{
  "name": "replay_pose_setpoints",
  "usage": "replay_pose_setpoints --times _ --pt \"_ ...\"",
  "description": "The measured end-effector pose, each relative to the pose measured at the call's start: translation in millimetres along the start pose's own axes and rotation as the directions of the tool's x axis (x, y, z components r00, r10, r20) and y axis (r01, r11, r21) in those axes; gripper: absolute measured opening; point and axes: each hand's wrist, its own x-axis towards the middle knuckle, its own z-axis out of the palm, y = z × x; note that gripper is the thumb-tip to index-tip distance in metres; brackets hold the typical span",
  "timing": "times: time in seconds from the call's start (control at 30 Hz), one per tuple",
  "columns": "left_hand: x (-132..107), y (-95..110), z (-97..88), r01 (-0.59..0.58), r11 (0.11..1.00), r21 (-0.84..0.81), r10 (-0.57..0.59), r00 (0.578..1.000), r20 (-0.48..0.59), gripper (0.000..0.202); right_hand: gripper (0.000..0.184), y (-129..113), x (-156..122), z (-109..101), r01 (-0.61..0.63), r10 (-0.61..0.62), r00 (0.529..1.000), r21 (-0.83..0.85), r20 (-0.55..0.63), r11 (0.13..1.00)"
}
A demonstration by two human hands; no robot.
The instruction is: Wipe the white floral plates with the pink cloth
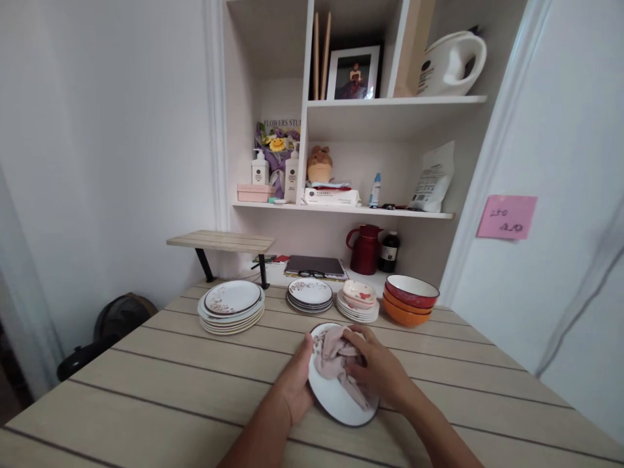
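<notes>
Plate: white round ceramic plate (334, 395), near the middle of the pale planked wooden table (170, 377).
Left hand (295, 383): clamped on its left rim.
Right hand (377, 370): curled, pressing the crumpled pink cloth (331, 351) onto it.
Risk: if I press off-centre, the plate may tip or skid.

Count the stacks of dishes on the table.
4: big plates at the far left, smaller plates in the middle, small dishes just right of those, bowls at the far right. The lone plate in front is no stack. None seems hidden.
</notes>
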Motion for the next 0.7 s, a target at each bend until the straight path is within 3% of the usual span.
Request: replay_pose_setpoints --times 0.1,0.17,0.33,0.53,0.6,0.7 --pt "0.2 1.4 0.9 0.01 1.0 0.012 -0.01 1.0 0.028 0.068 0.082 1.6 -7.2 -9.5 0.068 -0.075 0.996 0.132 0.052 0.989" --pt "0.6 1.5 0.5 -0.004 1.0 0.011 0.004 0.999 0.039 0.068 0.088 -0.5 -10.2 -15.8 0.067 -0.076 0.996 0.162 0.05 0.985" --pt "1.1 1.3 0.0 0.003 1.0 -0.005 -0.003 0.999 0.032 0.067 0.079 -12.2 -15.7 -22.5 0.072 -0.075 0.996 0.077 0.047 0.994" --pt "-0.2 1.2 -0.3 0.013 1.0 -0.018 -0.013 0.999 -0.031 0.066 0.104 -25.7 -22.9 -18.4 0.122 -0.107 0.986 -0.109 0.132 0.987" --pt "-0.1 0.9 -1.5 0.013 1.0 -0.016 -0.013 0.999 -0.052 0.065 0.099 -27.6 -23.7 -15.0 0.134 -0.109 0.981 -0.153 0.159 0.979" --pt "0.3 0.1 -3.2 0.012 1.0 0.001 -0.012 0.996 -0.083 0.065 0.073 -31.3 -21.7 -6.3 0.172 -0.15 0.977 -0.14 0.154 0.975"
